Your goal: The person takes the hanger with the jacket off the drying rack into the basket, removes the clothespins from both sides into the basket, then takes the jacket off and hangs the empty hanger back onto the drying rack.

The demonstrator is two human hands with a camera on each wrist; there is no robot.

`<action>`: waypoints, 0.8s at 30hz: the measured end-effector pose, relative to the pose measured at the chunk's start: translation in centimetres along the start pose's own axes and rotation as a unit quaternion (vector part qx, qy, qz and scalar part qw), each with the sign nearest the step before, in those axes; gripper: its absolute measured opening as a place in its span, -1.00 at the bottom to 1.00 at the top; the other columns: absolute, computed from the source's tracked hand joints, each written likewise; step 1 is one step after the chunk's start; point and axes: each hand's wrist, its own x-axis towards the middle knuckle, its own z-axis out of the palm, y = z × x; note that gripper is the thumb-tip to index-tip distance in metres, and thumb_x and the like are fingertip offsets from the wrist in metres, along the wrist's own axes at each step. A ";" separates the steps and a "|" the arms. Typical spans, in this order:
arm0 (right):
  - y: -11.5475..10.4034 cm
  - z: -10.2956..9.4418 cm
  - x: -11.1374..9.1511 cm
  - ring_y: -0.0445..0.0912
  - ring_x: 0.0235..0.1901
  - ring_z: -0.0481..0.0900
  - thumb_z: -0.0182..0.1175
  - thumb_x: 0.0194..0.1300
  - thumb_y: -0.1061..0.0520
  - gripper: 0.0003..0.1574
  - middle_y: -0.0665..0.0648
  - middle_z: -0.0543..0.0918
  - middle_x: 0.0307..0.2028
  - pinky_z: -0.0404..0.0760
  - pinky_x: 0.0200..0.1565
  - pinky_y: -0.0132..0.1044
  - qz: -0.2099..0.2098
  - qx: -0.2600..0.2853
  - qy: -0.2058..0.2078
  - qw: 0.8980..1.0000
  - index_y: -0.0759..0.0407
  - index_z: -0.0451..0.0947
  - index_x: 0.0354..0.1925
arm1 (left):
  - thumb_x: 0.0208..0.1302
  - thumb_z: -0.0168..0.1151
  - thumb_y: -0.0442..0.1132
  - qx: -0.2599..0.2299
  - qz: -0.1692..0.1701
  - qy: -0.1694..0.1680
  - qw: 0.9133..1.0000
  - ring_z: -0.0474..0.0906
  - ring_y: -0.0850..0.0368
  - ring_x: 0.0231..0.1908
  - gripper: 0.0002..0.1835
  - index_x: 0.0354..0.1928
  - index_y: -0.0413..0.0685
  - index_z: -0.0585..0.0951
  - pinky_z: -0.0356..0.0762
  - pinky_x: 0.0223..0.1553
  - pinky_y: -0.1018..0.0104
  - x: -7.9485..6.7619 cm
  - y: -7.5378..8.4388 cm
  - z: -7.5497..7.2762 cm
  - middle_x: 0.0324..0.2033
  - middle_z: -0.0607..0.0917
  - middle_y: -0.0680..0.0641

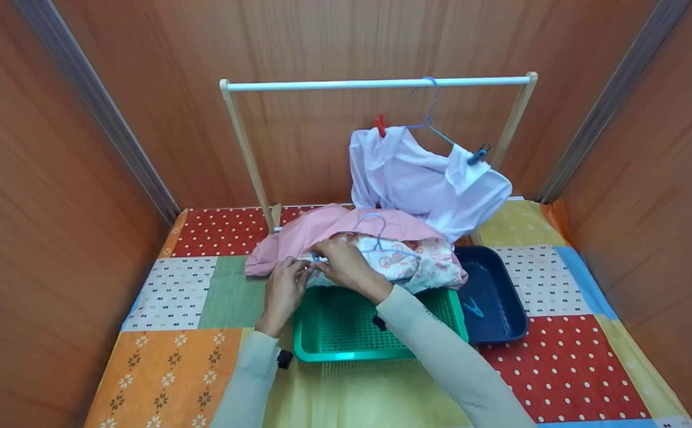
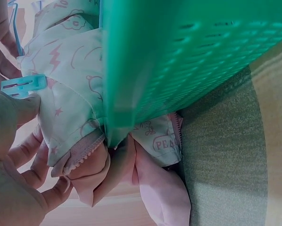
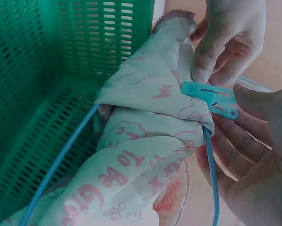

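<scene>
A white garment with pink print (image 1: pixel 393 264) lies folded over a blue wire hanger (image 3: pixel 61 162), beside pink cloth (image 1: pixel 316 229). A turquoise clothespin (image 3: pixel 209 96) sits at the garment's folded edge by the hanger wire. My right hand (image 1: pixel 349 264) pinches this clothespin between thumb and fingers. My left hand (image 1: pixel 283 291) holds the garment's edge close beside it, its thumb on the cloth in the right wrist view. In the left wrist view, the clothespin (image 2: pixel 23 86) shows between the two hands, and the left fingers (image 2: pixel 35 162) are against the cloth.
The green basket (image 1: pixel 352 356) stands below my forearms. A dark blue tray (image 1: pixel 515 318) to its right holds a blue clothespin (image 1: pixel 472 308). Behind, a rack's white rail (image 1: pixel 322 85) carries a white garment (image 1: pixel 405 163) on a hanger, with red and dark clothespins.
</scene>
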 end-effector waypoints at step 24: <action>0.3 0.6 0.0 -0.14 -0.32 0.66 0.25 0.14 0.25 -0.83 -0.03 0.75 -0.37 0.61 -0.20 -0.27 -0.019 0.025 0.089 0.996 0.04 0.71 -0.29 | 0.19 0.26 -0.23 -0.012 -0.005 -0.010 1.000 0.51 0.07 -0.30 -0.88 -0.24 0.04 0.71 0.50 -0.27 0.19 0.0 -0.2 0.1 -0.36 0.63 0.01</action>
